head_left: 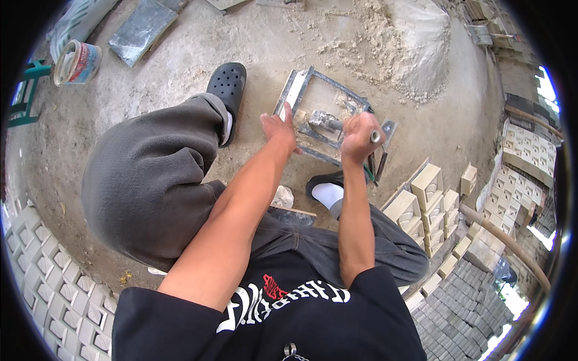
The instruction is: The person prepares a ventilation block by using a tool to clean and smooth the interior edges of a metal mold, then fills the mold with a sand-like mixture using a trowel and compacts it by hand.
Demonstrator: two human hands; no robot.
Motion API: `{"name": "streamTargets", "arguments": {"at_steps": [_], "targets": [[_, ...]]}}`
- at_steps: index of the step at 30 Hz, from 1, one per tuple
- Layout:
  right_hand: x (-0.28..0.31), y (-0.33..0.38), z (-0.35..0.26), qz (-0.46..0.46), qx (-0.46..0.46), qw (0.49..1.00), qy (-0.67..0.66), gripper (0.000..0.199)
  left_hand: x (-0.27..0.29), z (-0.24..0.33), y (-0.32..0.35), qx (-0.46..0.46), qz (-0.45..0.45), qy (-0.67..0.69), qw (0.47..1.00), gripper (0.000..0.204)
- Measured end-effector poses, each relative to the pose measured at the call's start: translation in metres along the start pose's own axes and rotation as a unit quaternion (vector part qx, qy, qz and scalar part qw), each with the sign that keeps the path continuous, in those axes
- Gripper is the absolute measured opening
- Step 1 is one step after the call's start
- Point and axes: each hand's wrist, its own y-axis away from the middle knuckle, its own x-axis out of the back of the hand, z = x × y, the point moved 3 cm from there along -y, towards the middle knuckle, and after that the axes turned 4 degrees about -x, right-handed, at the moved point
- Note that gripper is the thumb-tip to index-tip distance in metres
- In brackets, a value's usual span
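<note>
A grey metal mould frame lies on the ground in front of me, with pale sandy mix inside it. My left hand rests at the frame's left side, its fingers apart and holding nothing. My right hand is closed round the handle of a trowel. The trowel's mix-smeared metal head is over the inside of the frame, toward my left hand. Below my right fist, thin dark rods stick out by the frame's near right corner. My fist hides part of the frame's right side.
A heap of pale powder lies beyond the frame on the right. Cast blocks are stacked near my right knee; more patterned blocks stand at lower left. A bucket and a metal sheet are at far left.
</note>
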Motion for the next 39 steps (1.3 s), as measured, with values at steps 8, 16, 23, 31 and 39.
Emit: {"name": "streamTargets", "arguments": {"at_steps": [8,16,23,31,39], "targets": [[0.006,0.000,0.002,0.024,0.066,0.998,0.000,0.039,0.001,0.000,-0.005,-0.014,-0.002,0.019,1.000,0.158],[0.000,-0.008,-0.016,0.042,-0.017,0.997,-0.065,0.038,0.001,-0.003,-0.006,-0.020,0.002,0.028,0.999,0.158],[0.004,-0.014,-0.001,0.032,-0.004,0.999,-0.018,0.039,-0.008,-0.007,-0.003,-0.049,0.023,0.021,0.998,0.158],[-0.002,-0.006,0.011,0.012,-0.019,1.000,0.021,0.037,-0.007,-0.003,-0.007,-0.040,0.062,0.010,0.997,0.160],[-0.003,-0.012,0.000,0.022,0.070,0.997,0.000,0.040,-0.006,-0.005,-0.008,-0.050,0.037,0.009,0.998,0.161]]}}
